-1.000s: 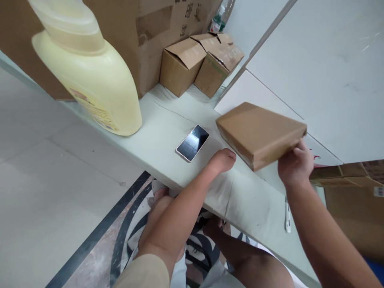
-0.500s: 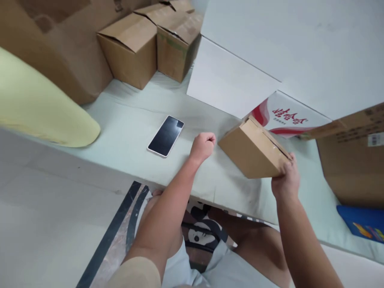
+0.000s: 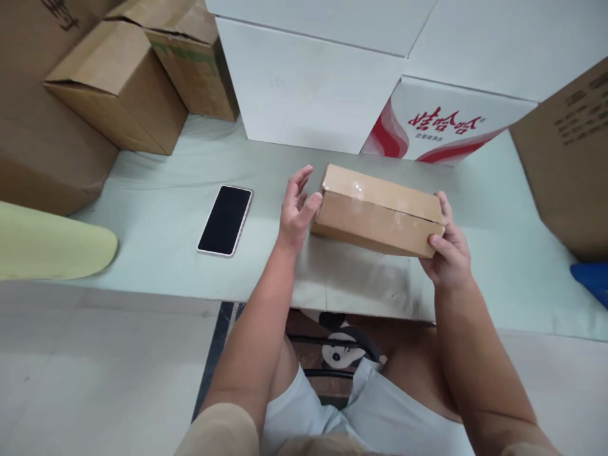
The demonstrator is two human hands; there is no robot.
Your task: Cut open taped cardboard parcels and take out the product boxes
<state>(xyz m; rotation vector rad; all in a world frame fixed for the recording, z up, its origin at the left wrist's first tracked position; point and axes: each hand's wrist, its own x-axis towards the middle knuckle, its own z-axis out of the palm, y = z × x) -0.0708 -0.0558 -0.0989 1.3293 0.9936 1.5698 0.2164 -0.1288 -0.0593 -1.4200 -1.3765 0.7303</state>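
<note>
Shows a table [image 3: 166, 212] beneath and a red-printed carton [image 3: 439, 120] behind the brown box [image 3: 377, 215]; has its right end gripped in the right hand [image 3: 449, 250], the left hand [image 3: 294, 212] half open beside its left end, can't tell if touching.

Location type: indoor storage or packing area; whether it belongs to a home or a shop cannot be determined. Indicators: a table [image 3: 156, 253] with a pale green cover carries cartons along its far side. These comprise a large brown carton [image 3: 28, 139] at left, smaller brown cartons [image 3: 149, 117] beside it, a white carton with red lettering [image 3: 432, 123], and a brown carton [image 3: 565, 164] at right. Domestic indicators: light shorts [image 3: 399, 405] and a panda print [image 3: 339, 351] below the table. The floor [image 3: 95, 361] is pale and smooth.
</note>
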